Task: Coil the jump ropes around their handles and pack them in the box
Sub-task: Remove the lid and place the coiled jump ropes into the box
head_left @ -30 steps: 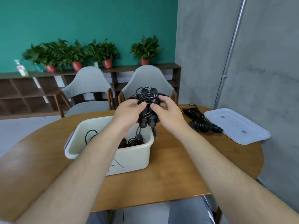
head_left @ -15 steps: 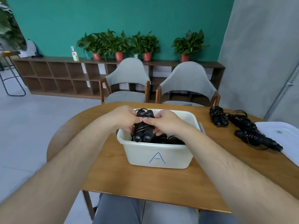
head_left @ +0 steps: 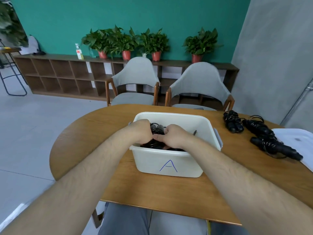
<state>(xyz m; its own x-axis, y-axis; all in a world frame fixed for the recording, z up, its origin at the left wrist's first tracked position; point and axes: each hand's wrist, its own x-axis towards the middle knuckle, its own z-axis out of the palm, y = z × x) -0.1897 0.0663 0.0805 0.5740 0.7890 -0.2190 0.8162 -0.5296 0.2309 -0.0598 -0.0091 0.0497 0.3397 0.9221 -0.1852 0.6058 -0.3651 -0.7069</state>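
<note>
both hands are down inside the white box (head_left: 171,165) at the middle of the frame, close together, thumbs nearly touching. the left hand (head_left: 141,131) and the right hand (head_left: 172,136) each curl round a coiled jump rope (head_left: 156,130), a black bundle whose loops show between them, low in the box over more black rope. the box stands on the wooden bench (head_left: 152,189), its near wall marked with a blue letter "a". at the right of the frame three more coiled ropes (head_left: 233,121) lie on the bench, well apart from the box, the nearest one touching a white lid (head_left: 294,139) at the right edge. two grey chairs (head_left: 135,77) stand behind the bench in the upper middle.
</note>
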